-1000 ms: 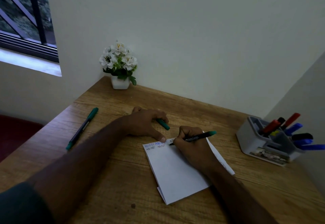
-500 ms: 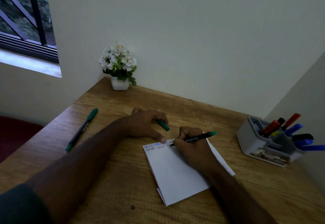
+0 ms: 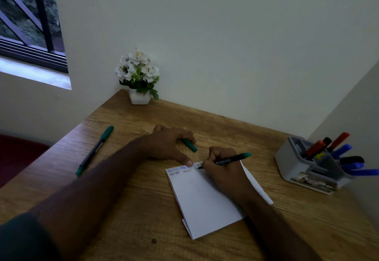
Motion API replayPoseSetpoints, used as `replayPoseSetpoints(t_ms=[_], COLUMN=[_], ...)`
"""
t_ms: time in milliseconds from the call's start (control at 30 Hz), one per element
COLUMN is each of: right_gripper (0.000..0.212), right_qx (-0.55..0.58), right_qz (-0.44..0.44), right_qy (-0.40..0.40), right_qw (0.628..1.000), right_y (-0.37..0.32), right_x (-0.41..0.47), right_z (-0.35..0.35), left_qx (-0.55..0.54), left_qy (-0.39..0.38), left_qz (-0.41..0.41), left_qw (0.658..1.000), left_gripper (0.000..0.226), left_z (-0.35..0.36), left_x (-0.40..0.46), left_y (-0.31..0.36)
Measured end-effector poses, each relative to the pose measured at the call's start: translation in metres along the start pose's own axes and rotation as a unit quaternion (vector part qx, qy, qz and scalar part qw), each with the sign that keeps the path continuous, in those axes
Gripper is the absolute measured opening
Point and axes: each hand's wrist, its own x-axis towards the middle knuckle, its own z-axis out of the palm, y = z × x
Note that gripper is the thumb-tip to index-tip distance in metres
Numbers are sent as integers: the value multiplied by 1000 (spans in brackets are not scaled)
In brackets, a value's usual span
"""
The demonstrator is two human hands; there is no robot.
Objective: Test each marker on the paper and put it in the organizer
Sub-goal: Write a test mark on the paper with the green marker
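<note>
A white folded paper point(image 3: 203, 203) lies on the wooden desk point(image 3: 143, 209), with rows of small letters along its top edge. My right hand point(image 3: 222, 170) grips a black marker with a green end point(image 3: 231, 159), its tip touching the paper's top edge. My left hand point(image 3: 170, 145) rests beside the paper's top left corner, thumb pressing on it, fingers curled over a green marker cap point(image 3: 189, 145). Another green-capped marker point(image 3: 95, 150) lies alone at the desk's left. The grey organizer point(image 3: 291, 162) at the right holds several red, blue and black markers.
A small white pot of white flowers point(image 3: 139, 76) stands at the desk's far corner against the wall. Walls close the desk at the back and right. A window is at the upper left. The desk's left edge drops to a dark red surface.
My right hand has shifted very slightly while writing at the paper's top edge. My left hand, the paper and the other markers stay where they were.
</note>
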Motion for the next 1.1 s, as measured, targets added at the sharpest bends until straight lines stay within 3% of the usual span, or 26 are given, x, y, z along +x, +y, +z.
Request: replayPoseSetpoints(t_ms=[1100], right_gripper=[34], right_qx=[-22], right_qz=[4], right_qy=[24], right_qw=[999], right_y=[8], right_x=[4], right_z=[0], left_qx=[-2], left_qy=[7], left_qz=[8], left_qw=[1000], left_gripper=[72], left_z=[1], left_x=[3], left_y=[-6])
